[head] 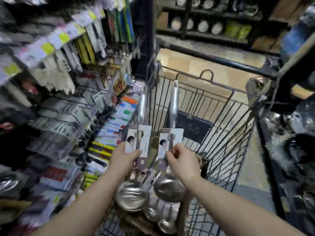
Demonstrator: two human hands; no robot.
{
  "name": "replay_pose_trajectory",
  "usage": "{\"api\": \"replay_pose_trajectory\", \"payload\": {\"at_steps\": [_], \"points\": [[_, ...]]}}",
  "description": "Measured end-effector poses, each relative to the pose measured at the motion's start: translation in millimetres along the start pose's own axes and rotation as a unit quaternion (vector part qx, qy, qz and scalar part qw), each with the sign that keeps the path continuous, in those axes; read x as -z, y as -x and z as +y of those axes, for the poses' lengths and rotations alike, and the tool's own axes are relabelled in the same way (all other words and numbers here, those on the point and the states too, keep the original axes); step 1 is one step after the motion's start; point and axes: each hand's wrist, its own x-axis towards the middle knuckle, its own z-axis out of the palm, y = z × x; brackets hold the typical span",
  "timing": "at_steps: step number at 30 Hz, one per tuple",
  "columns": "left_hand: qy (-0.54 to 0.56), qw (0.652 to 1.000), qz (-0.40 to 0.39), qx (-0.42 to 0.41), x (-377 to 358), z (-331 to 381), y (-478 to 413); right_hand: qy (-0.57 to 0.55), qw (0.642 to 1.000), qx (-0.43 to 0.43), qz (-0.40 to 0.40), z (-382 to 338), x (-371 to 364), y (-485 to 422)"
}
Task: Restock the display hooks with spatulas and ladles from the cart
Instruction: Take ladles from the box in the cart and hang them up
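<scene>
My left hand (123, 158) grips a steel ladle (132, 195) at its white label card, handle pointing up and away. My right hand (183, 161) pinches the card of a second steel ladle (169, 187) held the same way beside it. Both ladles hang over the black wire cart (221, 133), bowls low toward me. More steel utensils (158, 217) lie in the cart under the two bowls. The display hooks (64, 106) with packaged kitchen tools fill the left side, heavily blurred.
The cart's black push bar (221, 60) crosses at the far end. Dark shelving with round steel items (202, 25) stands across the tan floor aisle. A shelf unit with wrapped goods (300, 150) crowds the cart's right side.
</scene>
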Motion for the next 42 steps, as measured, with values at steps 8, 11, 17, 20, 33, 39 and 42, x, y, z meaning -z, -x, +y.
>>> {"api": "replay_pose_trajectory", "payload": {"at_steps": [8, 11, 17, 20, 33, 39, 42], "points": [[0.068, 0.987, 0.134, -0.063, 49, 55, 74, -0.017, 0.99, 0.14, -0.013, -68, 56, 21], [0.095, 0.97, 0.21, -0.074, 63, 65, 116, -0.025, 0.978, 0.206, -0.038, -84, 71, 38], [0.194, 0.922, 0.32, -0.097, 75, 78, 226, -0.024, 0.931, 0.352, -0.095, -110, 95, 99], [0.21, 0.9, 0.372, -0.083, 89, 66, 285, -0.039, 0.896, 0.419, -0.14, -128, 91, 143], [0.266, 0.73, 0.624, -0.086, 146, -16, 580, -0.032, 0.718, 0.622, -0.312, -170, 48, 414], [0.244, 0.65, 0.716, -0.076, 160, -83, 751, -0.046, 0.625, 0.674, -0.391, -151, 24, 597], [0.239, 0.617, 0.747, -0.06, 168, -121, 845, -0.044, 0.584, 0.696, -0.417, -129, 11, 698]]}}
